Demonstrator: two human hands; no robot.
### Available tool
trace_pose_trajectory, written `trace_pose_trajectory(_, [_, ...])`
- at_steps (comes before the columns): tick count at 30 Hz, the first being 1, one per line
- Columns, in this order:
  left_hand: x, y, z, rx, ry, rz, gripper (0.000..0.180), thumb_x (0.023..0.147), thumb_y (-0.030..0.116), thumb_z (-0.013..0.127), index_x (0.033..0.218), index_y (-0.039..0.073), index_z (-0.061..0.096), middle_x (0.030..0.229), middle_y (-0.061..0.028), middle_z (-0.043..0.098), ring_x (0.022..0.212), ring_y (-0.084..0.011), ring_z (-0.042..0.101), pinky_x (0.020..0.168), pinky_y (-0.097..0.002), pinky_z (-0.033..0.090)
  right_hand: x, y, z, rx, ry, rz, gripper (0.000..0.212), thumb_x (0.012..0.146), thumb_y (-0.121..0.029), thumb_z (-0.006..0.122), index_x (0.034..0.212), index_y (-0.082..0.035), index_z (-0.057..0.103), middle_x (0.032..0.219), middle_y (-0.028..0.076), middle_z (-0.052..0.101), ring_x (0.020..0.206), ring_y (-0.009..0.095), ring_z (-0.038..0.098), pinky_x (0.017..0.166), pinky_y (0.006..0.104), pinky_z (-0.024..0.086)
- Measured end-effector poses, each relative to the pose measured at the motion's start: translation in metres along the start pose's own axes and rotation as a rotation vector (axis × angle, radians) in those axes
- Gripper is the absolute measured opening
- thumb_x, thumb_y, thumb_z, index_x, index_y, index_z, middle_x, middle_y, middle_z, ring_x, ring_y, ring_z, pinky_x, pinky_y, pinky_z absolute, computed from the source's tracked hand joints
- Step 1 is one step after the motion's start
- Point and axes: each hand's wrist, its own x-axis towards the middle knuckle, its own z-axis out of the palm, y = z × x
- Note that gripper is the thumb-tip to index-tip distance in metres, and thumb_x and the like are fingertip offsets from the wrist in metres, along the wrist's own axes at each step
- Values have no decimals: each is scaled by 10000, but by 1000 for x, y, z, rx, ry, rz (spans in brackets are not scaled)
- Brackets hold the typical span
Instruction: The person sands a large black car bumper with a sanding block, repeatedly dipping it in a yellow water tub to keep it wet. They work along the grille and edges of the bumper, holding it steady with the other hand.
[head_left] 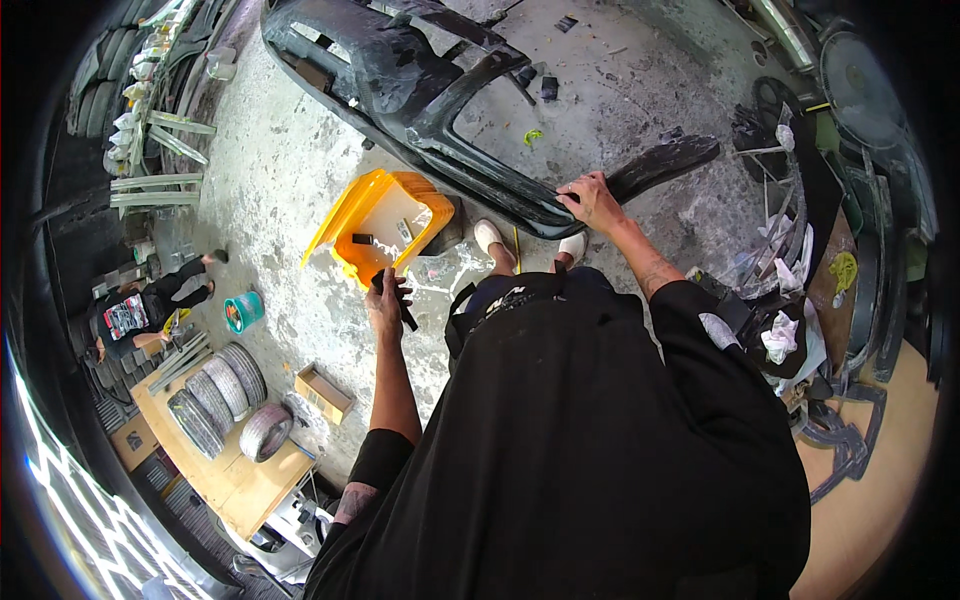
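Note:
A large black car bumper [440, 140], dusty with pale smears, stretches from the upper left towards the middle. At its near right end, my right hand [595, 203] is closed around the edge. My left hand [385, 305] is closed on a slim black object [407, 305], whose exact kind I cannot make out. Just beyond that hand is a yellow plastic bin [375, 225] with pale liquid or residue and a couple of small items inside, a dark block [363, 239] among them. My left hand is beside the bin's near rim.
My light shoes [487, 236] stand close to the bumper. Left are a teal bucket [243, 312], a cardboard box [323, 393] and a wooden table [215, 475] with several tires. Another person [150, 310] is at the far left. Right, parts and crumpled paper [779, 338] crowd together.

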Motion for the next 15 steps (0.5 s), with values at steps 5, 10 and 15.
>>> trace_pose_trajectory(5, [-4, 1, 1, 20, -2, -11, 447, 1037, 437, 685, 1135, 2, 669, 927, -89, 725, 709, -157, 708, 555, -287, 552, 3, -2, -5, 24, -65, 42, 184, 932, -234, 757, 1002, -69, 795, 920, 131, 771, 937, 305, 711, 989, 422, 429])
trace_pose_trajectory(10, [-3, 0, -4, 14, 7, -12, 427, 1045, 432, 673, 1158, 20, 653, 932, -85, 720, 725, -154, 704, 560, -290, 555, 6, -1, -2, 87, -32, 3, 210, 927, -279, 765, 969, -74, 788, 918, 137, 767, 958, 325, 711, 996, 444, 414])
trace_pose_trajectory(15, [-1, 5, -1, 8, 4, 15, 380, 1066, 382, 649, 1200, 29, 608, 923, -107, 745, 672, -172, 710, 545, -299, 550, 5, -11, -2, 37, -9, 101, 257, 925, -324, 772, 889, -69, 770, 853, 127, 743, 900, 327, 698, 943, 442, 411])
